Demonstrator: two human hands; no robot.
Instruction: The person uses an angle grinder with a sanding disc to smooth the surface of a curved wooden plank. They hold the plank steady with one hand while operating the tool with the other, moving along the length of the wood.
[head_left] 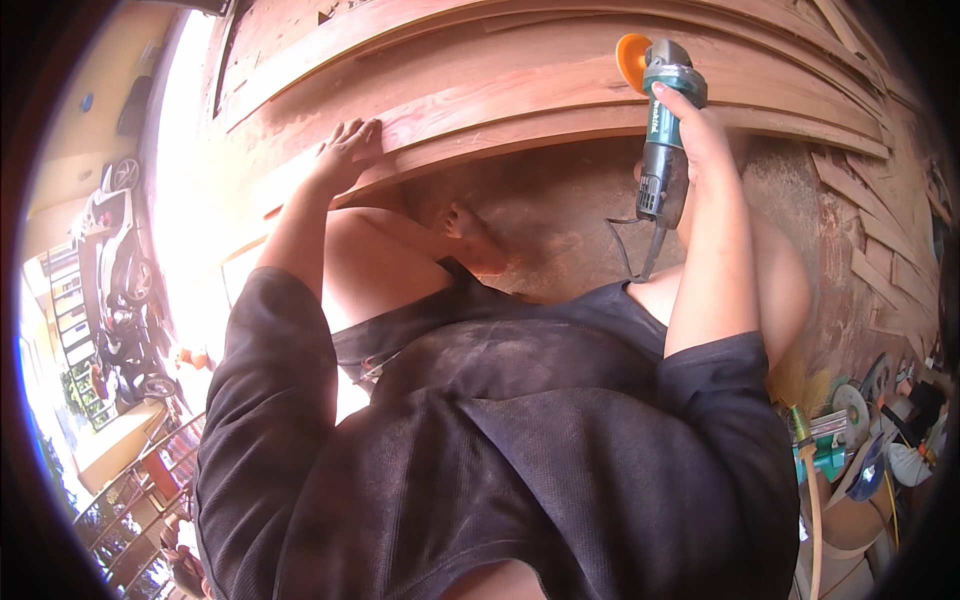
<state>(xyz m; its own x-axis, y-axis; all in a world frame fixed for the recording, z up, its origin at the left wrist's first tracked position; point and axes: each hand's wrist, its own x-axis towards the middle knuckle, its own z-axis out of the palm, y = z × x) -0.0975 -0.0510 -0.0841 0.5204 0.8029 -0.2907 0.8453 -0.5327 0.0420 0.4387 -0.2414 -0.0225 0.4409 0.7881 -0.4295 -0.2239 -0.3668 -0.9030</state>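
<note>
My right hand (704, 138) is wrapped round the teal and black body of an angle grinder (657, 170), thumb along its side. An orange disc (631, 62) sits on the tool's head, over the wooden boards at the far right; whether it touches them I cannot tell. From the grinder's rear end a dark cord (655, 252) drops toward my right thigh. My left hand (347, 155) lies flat with fingers stretched on a long reddish wooden board (500, 100), in bright light.
More long planks (590, 22) lie beyond the board. Wood offcuts (868, 222) cover the floor at right. Grinding discs (852, 412), a broom-like brush (797, 385) and other tools crowd the lower right. Motorbikes (122, 245) stand outside at left. My bare foot (470, 240) is close to the board's near edge.
</note>
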